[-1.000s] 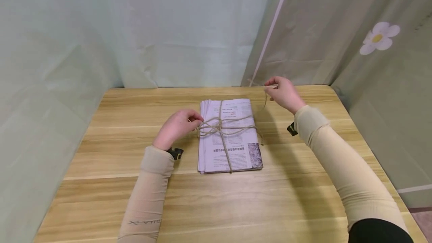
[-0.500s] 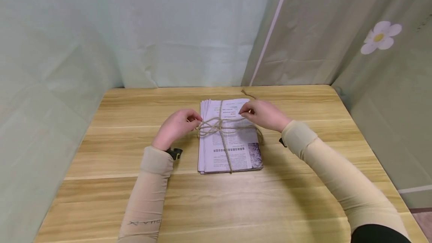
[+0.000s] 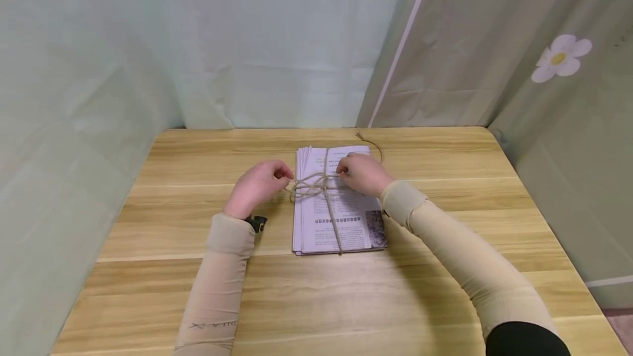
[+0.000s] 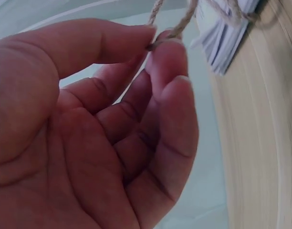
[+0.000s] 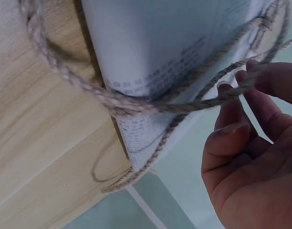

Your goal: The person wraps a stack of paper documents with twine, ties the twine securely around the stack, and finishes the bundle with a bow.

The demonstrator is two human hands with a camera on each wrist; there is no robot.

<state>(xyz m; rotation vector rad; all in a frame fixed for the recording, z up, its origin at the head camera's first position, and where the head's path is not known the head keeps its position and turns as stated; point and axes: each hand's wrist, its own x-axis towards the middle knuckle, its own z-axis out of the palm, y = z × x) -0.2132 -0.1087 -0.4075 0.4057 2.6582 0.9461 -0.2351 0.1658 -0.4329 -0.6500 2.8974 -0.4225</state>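
A stack of folded newspapers (image 3: 346, 218) lies on the wooden table, wound crosswise with brown twine (image 3: 332, 218). Loops of the twine meet at a knot near the stack's middle. My left hand (image 3: 257, 187) pinches a twine loop between thumb and fingertips just off the stack's left side, clearly seen in the left wrist view. Over the right half of the stack, my right hand (image 3: 363, 173) has bent fingers at the strands beside the knot. In the right wrist view, twine (image 5: 217, 101) crosses its fingertips; whether they pinch it is unclear.
One loose twine end (image 3: 371, 143) curls on the table behind the stack's far right corner. The wooden table (image 3: 163, 235) stretches out on both sides. Pale curtains (image 3: 277, 59) hang behind the table and along its sides.
My right hand has let go of the twine's tail beyond the stack and moved left and nearer, in to the knot. The tail now lies on the table. My left hand keeps its place.
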